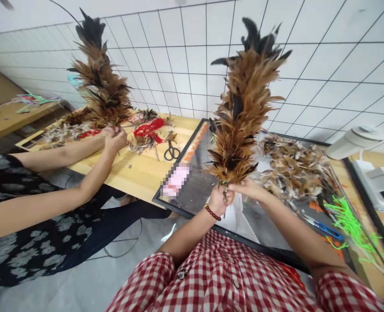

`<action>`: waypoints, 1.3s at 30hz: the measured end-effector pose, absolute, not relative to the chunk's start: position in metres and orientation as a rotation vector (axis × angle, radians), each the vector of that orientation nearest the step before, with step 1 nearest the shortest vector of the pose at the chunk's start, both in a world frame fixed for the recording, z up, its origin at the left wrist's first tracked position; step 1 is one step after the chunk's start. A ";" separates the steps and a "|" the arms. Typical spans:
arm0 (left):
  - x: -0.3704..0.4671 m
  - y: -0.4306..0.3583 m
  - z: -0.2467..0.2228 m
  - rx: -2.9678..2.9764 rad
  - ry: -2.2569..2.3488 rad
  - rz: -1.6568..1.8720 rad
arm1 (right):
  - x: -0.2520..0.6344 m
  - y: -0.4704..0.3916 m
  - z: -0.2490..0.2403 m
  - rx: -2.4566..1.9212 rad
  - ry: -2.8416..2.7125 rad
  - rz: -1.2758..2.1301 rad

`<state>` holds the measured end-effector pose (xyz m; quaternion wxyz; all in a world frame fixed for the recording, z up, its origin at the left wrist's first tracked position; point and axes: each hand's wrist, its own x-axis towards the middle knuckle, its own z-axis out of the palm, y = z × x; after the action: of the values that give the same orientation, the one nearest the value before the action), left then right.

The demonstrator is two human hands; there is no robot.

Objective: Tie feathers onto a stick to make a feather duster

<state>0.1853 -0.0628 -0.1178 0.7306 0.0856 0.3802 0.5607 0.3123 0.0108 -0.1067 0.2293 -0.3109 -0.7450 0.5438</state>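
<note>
A feather duster (242, 112) with brown feathers and a black tip stands nearly upright in front of me, over a dark tray-like board (192, 208). My left hand (220, 199), with a beaded bracelet on its wrist, is closed around the base of the duster below the lowest feathers. At the same spot, the fingers of my right hand (244, 189) pinch at the base; what exactly they grip is too small to make out. A bit of bright green shows at the binding there. Loose brown feathers (296, 167) lie heaped on the board beyond my right hand.
Blue-handled scissors (323, 227) and green strips (348, 221) lie to the right, near a white cup (354, 141) and a white machine (382, 182). At left, a co-worker's hands (113, 139) hold another feather duster (102, 82). Black scissors (171, 151) and red string (149, 130) lie there.
</note>
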 end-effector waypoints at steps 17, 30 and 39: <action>0.123 -0.062 -0.093 -0.029 0.413 1.778 | 0.312 -0.016 -0.136 -0.856 -1.879 1.945; 0.070 -0.007 -0.052 -0.021 0.268 2.008 | 0.337 -0.022 -0.134 -1.026 -1.846 1.833; 0.181 -0.049 -0.054 -0.043 0.400 1.293 | 0.356 0.036 -0.102 -0.917 -1.583 0.957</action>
<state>0.1809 -0.0488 -0.0543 0.7795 -0.0201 0.1849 0.5981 0.3559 0.0359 -0.1018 0.5130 -0.3815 -0.6581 0.3977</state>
